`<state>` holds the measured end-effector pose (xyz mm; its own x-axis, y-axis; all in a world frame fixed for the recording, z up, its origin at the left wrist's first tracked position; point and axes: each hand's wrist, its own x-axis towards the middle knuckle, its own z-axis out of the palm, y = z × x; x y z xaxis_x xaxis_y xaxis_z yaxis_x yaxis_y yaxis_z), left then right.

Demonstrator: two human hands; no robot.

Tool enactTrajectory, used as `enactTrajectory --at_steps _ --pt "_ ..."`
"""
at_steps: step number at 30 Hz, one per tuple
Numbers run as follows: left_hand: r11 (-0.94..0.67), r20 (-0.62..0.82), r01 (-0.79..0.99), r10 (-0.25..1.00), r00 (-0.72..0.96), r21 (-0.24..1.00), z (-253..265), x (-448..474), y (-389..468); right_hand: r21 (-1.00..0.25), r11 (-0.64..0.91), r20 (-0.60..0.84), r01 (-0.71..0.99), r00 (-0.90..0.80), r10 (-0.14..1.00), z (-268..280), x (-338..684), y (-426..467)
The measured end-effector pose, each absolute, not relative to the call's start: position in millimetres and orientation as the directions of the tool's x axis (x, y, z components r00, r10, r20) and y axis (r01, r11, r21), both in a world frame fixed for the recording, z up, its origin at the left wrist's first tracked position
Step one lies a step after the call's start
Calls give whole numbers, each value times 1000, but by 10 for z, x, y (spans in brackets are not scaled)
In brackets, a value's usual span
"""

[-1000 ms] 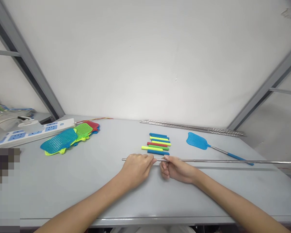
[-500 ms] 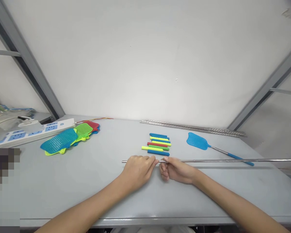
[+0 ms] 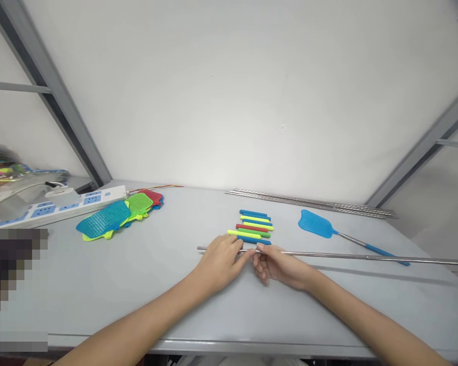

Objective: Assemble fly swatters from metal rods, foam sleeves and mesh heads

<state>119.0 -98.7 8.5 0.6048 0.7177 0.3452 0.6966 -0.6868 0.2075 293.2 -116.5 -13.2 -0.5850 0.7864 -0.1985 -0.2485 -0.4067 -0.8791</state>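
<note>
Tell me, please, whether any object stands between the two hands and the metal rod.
Nothing visible does: the left hand and right hand both hold the metal rod directly. The coloured grips lie beyond it.

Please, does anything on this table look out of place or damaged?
Nothing spilled or visibly damaged stands out. Mildly untidy, though: the short blue, yellow, red and green tubes lie with their ends unevenly staggered.

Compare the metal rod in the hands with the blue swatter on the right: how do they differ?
The metal rod is held by the left hand and right hand; the blue swatter lies on the table. The rod shows bare metal; the swatter has a blue head and grip. Both show a slim metal shaft.
</note>
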Motion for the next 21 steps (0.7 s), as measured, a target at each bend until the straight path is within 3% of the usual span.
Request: enactTrajectory --at_steps 8,15,21 --pt "-424 317 876 884 344 229 142 1151 -929 -873 -404 -219 -273 -522 825 -118 2927 -1136" --pt "-454 338 847 871 356 277 148 1120 -876 -928 -267 -150 -260 -395 906 -116 2953 -1125" --pt "-455 370 863 857 358 218 228 991 -738 -925 -222 -137 -310 -273 952 -51 3026 -1096"
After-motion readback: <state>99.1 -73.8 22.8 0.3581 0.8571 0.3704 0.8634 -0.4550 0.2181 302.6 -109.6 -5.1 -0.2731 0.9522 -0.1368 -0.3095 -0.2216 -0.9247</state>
